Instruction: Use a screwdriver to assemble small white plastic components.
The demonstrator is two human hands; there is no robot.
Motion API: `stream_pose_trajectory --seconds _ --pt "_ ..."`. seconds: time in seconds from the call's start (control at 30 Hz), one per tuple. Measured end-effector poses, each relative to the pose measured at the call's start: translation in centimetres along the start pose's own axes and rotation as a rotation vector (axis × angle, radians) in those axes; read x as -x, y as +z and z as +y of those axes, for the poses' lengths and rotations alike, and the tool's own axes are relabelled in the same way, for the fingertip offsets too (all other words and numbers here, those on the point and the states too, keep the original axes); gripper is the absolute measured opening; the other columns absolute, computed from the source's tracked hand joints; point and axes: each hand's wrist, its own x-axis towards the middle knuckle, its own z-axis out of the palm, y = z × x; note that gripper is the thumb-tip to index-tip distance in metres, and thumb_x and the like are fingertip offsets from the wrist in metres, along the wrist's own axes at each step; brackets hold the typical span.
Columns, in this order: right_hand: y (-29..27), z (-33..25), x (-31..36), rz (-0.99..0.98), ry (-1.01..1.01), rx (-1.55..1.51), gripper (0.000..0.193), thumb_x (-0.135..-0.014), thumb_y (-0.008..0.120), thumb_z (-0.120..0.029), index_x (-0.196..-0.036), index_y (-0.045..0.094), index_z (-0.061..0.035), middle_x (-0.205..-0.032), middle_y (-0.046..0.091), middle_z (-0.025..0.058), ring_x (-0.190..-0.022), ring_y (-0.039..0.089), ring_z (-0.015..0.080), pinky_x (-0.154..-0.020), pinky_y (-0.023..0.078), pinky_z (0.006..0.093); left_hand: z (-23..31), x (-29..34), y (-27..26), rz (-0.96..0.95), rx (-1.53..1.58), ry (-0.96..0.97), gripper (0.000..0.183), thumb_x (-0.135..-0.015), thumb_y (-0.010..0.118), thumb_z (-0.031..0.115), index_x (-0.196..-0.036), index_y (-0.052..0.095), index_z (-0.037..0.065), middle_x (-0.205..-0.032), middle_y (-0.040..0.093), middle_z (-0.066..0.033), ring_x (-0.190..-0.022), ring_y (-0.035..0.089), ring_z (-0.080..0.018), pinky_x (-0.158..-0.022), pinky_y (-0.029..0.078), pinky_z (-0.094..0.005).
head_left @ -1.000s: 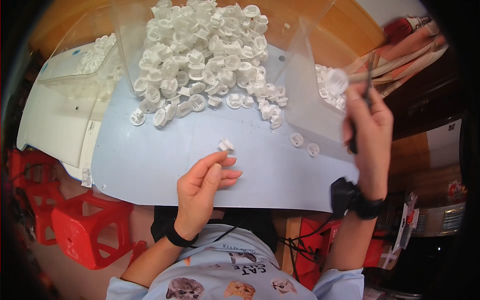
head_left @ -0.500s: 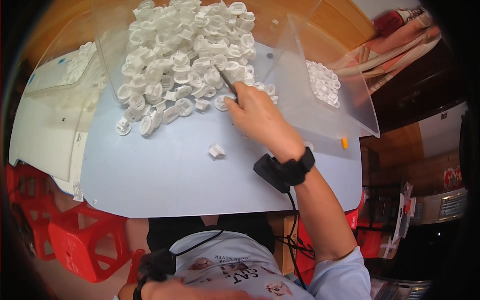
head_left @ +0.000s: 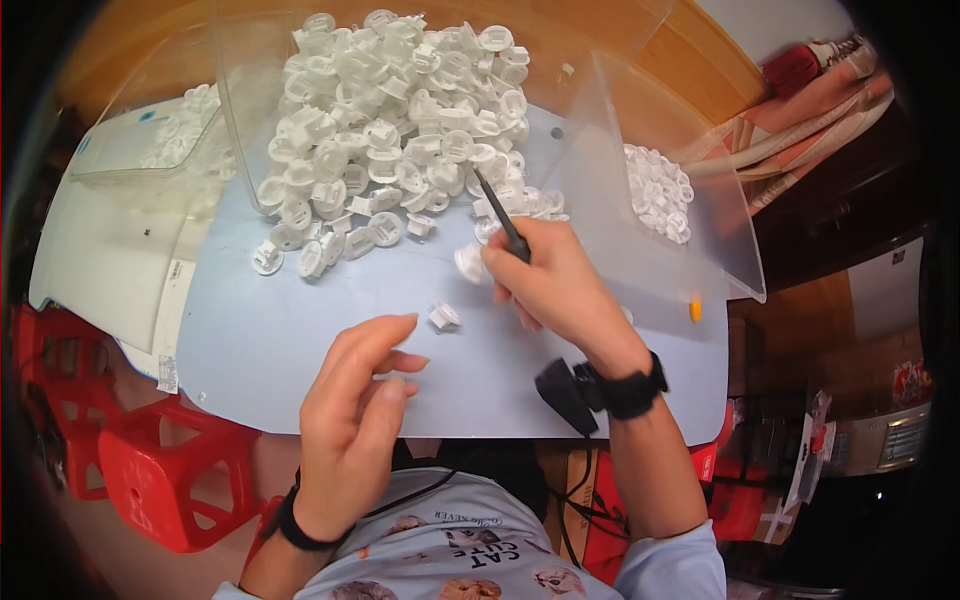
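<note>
My right hand (head_left: 555,280) is closed around a slim black pointed tool (head_left: 503,215), its tip aimed at the pile. A white round plastic part (head_left: 469,263) is pinched at its fingertips, slightly blurred. My left hand (head_left: 360,395) is over the front of the table, fingers apart and curved, holding nothing. Between the two hands a single white plastic part (head_left: 444,317) lies on the pale blue tabletop. Beyond them rises a big heap of similar white parts (head_left: 400,130), round discs with raised square blocks.
A clear plastic bin (head_left: 690,265) with more white parts stands at the right, a small orange piece (head_left: 696,308) by its edge. Another clear bin (head_left: 150,175) sits at the left on a white surface. Red stools (head_left: 185,475) stand below left.
My left hand has risen from my lap to over the table, fingers apart. My right hand has drawn back from the heap with the black tool, bringing a white part along.
</note>
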Motion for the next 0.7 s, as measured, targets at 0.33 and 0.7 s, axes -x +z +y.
stream_pose_trajectory --seconds 0.33,0.7 --pt "-0.3 -1.1 4.6 -0.497 0.093 -0.450 0.020 -0.092 0.061 -0.023 -0.088 0.059 -0.0025 -0.061 0.057 0.0006 -0.041 0.046 0.0037 -0.036 0.033 0.0189 -1.0 -0.8 2.0 -0.022 0.368 -0.148 0.039 -0.094 0.050 0.004 -0.133 0.047 -0.003 -0.116 0.059 -0.0147 -0.095 0.064 -0.0182 -0.080 0.055 -0.0293" --pt "2.1 0.6 6.7 -0.167 0.014 -0.393 0.017 -0.090 0.063 -0.015 -0.086 0.058 0.0012 -0.066 0.058 0.0015 -0.060 0.049 0.0052 -0.051 0.039 0.0223 -1.7 -1.8 3.0 0.095 0.417 -0.309 0.034 -0.097 0.049 0.011 -0.128 0.051 -0.004 -0.095 0.066 -0.0139 -0.075 0.067 -0.0153 -0.066 0.056 -0.0242"
